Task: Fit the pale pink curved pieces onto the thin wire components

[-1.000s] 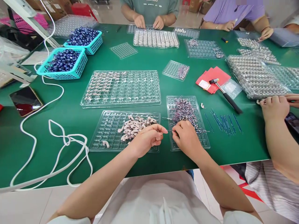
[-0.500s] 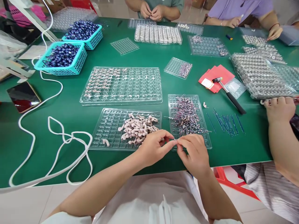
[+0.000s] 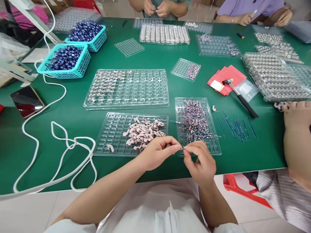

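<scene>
My left hand [image 3: 162, 151] and my right hand [image 3: 201, 161] meet fingertip to fingertip at the near edge of a clear tray [image 3: 213, 149]. Both are closed in a pinch on a thin wire-leaded component [image 3: 182, 148], mostly covered by the fingers. Behind them, that tray bears a heap of similar wire-leaded parts [image 3: 193, 118]. To the left of my left hand, another clear tray [image 3: 109, 132] carries a pile of pale pink curved earpiece-like shells [image 3: 143, 134]. One pale shell [image 3: 110, 148] lies apart at this tray's near left.
A larger partly filled tray [image 3: 145, 87], blue baskets [image 3: 80, 66] of dark blue pieces, and a white cable [image 3: 36, 142] lie leftward. Rightward are a hammer [image 3: 245, 104], red packets [image 3: 228, 77], thin blue strips [image 3: 239, 129] and a co-worker's arm [image 3: 297, 139]. Other people's hands work across the table.
My hands still pinch together, with a small gap now showing between the fingertips. The right hand has shifted slightly. Across the table, a co-worker's hand has lifted from the white parts.
</scene>
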